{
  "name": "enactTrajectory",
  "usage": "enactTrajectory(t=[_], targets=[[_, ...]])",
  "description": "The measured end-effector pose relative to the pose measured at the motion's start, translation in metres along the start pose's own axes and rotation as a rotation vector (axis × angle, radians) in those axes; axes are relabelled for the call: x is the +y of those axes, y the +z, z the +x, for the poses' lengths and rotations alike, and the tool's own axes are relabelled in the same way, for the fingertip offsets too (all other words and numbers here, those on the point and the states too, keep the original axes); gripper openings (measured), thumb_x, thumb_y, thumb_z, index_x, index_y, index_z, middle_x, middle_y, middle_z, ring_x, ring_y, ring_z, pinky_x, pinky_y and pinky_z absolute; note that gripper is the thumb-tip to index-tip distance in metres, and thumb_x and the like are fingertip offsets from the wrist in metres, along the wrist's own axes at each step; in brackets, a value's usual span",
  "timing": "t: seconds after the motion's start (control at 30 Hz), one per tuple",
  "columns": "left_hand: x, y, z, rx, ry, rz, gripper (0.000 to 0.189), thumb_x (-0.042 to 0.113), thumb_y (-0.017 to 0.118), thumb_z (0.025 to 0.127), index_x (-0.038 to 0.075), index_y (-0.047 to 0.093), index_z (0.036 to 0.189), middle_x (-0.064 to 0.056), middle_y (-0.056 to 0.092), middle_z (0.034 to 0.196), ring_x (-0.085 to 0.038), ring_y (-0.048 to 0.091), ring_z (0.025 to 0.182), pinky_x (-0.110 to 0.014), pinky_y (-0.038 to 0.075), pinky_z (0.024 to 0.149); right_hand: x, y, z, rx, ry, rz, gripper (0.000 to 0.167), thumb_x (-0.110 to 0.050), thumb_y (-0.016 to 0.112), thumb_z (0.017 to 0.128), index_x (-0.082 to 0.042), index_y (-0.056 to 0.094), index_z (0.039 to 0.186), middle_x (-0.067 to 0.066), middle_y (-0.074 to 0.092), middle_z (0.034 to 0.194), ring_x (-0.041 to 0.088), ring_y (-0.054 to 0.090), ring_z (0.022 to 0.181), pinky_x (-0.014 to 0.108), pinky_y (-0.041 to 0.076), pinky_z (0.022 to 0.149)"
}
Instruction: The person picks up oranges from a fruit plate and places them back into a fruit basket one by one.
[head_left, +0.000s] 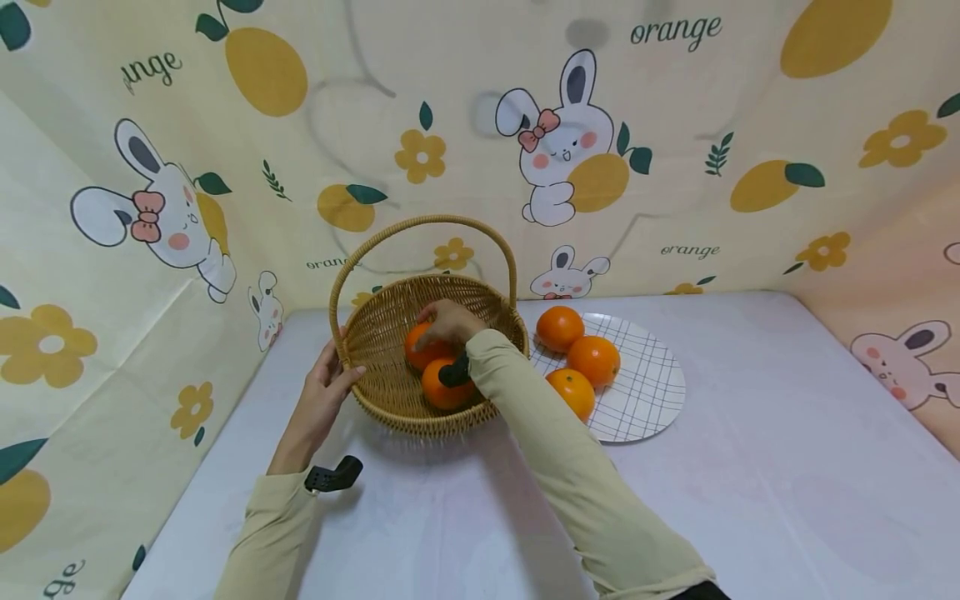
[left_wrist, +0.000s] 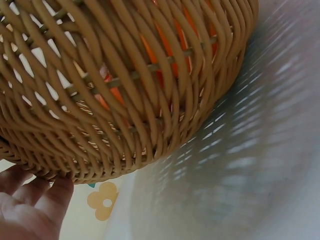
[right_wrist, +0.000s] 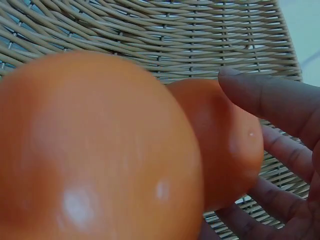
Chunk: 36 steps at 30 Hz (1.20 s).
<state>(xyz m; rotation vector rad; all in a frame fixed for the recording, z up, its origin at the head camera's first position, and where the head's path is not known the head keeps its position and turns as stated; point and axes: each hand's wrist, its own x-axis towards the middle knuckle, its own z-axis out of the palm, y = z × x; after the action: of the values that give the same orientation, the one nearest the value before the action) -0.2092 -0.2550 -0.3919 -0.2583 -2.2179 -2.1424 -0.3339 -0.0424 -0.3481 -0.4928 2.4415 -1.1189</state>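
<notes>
A woven wicker basket (head_left: 378, 346) with a tall hoop handle stands tilted towards me. My left hand (head_left: 321, 398) holds its left rim by the foot of the handle, and the left wrist view shows fingers (left_wrist: 56, 196) against the weave. Inside lie two oranges. My right hand (head_left: 452, 322) reaches in and grips the farther orange (head_left: 417, 357); in the right wrist view the thumb and fingers lie around that orange (right_wrist: 217, 150). The nearer orange (head_left: 437, 392) sits in front, partly covered by a black wrist piece.
Right of the basket, a round white plate (head_left: 648, 387) with a grid pattern carries three oranges (head_left: 594, 361) near its left side. A white cloth (head_left: 750, 492) covers the table. Behind hangs a printed backdrop (head_left: 465, 67) with rabbits and oranges.
</notes>
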Motion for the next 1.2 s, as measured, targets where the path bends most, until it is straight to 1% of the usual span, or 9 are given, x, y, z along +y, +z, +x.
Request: enactTrajectory(t=[0.1, 0.2, 0.27, 0.33, 0.43, 0.5, 0.57, 0.97, 1.2], targets=[[0.000, 0.001, 0.000, 0.003, 0.000, -0.002, 0.071, 0.008, 0.053, 0.099, 0.017, 0.013, 0.157, -0.010, 0.017, 0.158, -0.028, 0.020, 0.143, -0.049, 0.023, 0.111, -0.002, -0.002, -0.003, -0.005, -0.018, -0.001, 0.055, -0.015, 0.079, 0.081, -0.006, 0.058, 0.132, 0.006, 0.065, 0.105, 0.021, 0.061, 0.094, 0.035, 0.048, 0.085], [0.000, 0.001, 0.001, 0.008, -0.002, 0.006, 0.071, 0.008, 0.053, 0.098, 0.017, 0.014, 0.157, -0.011, 0.019, 0.158, -0.028, 0.022, 0.142, -0.049, 0.024, 0.111, -0.006, -0.005, -0.007, -0.008, -0.020, 0.002, 0.055, -0.015, 0.078, 0.083, -0.006, 0.057, 0.133, 0.009, 0.069, 0.096, 0.016, 0.063, 0.079, 0.030, 0.049, 0.074], [0.000, 0.001, 0.001, 0.012, -0.003, 0.011, 0.071, 0.007, 0.052, 0.098, 0.016, 0.014, 0.157, -0.011, 0.019, 0.157, -0.028, 0.022, 0.142, -0.049, 0.024, 0.111, -0.009, -0.008, -0.008, -0.004, -0.021, 0.003, 0.055, -0.015, 0.077, 0.083, -0.007, 0.057, 0.134, 0.011, 0.069, 0.103, 0.014, 0.057, 0.064, 0.028, 0.045, 0.062], [0.000, 0.001, 0.001, 0.015, -0.006, 0.015, 0.070, 0.005, 0.051, 0.098, 0.017, 0.014, 0.157, -0.011, 0.019, 0.157, -0.028, 0.022, 0.142, -0.049, 0.024, 0.111, -0.012, -0.010, -0.009, 0.002, -0.039, -0.012, 0.054, -0.016, 0.076, 0.084, -0.007, 0.056, 0.134, 0.012, 0.065, 0.115, 0.013, 0.053, 0.068, 0.026, 0.042, 0.060], [0.001, 0.001, 0.001, 0.017, -0.010, 0.013, 0.070, 0.003, 0.049, 0.098, 0.017, 0.014, 0.157, -0.011, 0.019, 0.157, -0.028, 0.022, 0.142, -0.049, 0.024, 0.111, -0.019, -0.016, -0.012, 0.009, -0.092, -0.058, 0.055, -0.021, 0.075, 0.085, -0.007, 0.056, 0.135, 0.011, 0.056, 0.130, 0.018, 0.055, 0.086, 0.029, 0.047, 0.071], [0.001, 0.001, 0.001, 0.018, -0.010, 0.010, 0.070, 0.002, 0.049, 0.098, 0.017, 0.014, 0.157, -0.011, 0.019, 0.157, -0.028, 0.021, 0.142, -0.050, 0.024, 0.111, -0.024, -0.019, -0.014, 0.009, -0.122, -0.070, 0.056, -0.024, 0.075, 0.085, -0.008, 0.056, 0.135, 0.010, 0.055, 0.132, 0.021, 0.054, 0.107, 0.032, 0.048, 0.083], [0.001, 0.001, 0.001, 0.016, -0.009, 0.007, 0.070, 0.002, 0.048, 0.098, 0.017, 0.013, 0.157, -0.011, 0.018, 0.158, -0.029, 0.021, 0.142, -0.050, 0.024, 0.111, -0.028, -0.022, -0.016, 0.012, -0.149, -0.054, 0.056, -0.025, 0.075, 0.085, -0.008, 0.055, 0.135, 0.011, 0.054, 0.132, 0.025, 0.053, 0.115, 0.034, 0.048, 0.088], [0.002, 0.002, 0.001, 0.016, -0.015, 0.011, 0.071, 0.003, 0.048, 0.098, 0.017, 0.012, 0.157, -0.010, 0.015, 0.159, -0.029, 0.019, 0.143, -0.051, 0.023, 0.111, -0.046, -0.039, -0.040, 0.085, -0.283, 0.067, 0.047, -0.026, 0.073, 0.086, -0.008, 0.058, 0.127, 0.008, 0.061, 0.121, 0.023, 0.056, 0.110, 0.032, 0.049, 0.086], [0.002, 0.004, 0.001, 0.021, -0.020, 0.012, 0.072, 0.005, 0.051, 0.098, 0.018, 0.013, 0.157, -0.013, 0.016, 0.158, -0.032, 0.021, 0.141, -0.054, 0.023, 0.110, -0.044, -0.045, -0.068, 0.138, -0.412, 0.120, 0.039, -0.025, 0.074, 0.086, -0.008, 0.063, 0.120, 0.005, 0.065, 0.110, 0.015, 0.058, 0.102, 0.028, 0.048, 0.086]])
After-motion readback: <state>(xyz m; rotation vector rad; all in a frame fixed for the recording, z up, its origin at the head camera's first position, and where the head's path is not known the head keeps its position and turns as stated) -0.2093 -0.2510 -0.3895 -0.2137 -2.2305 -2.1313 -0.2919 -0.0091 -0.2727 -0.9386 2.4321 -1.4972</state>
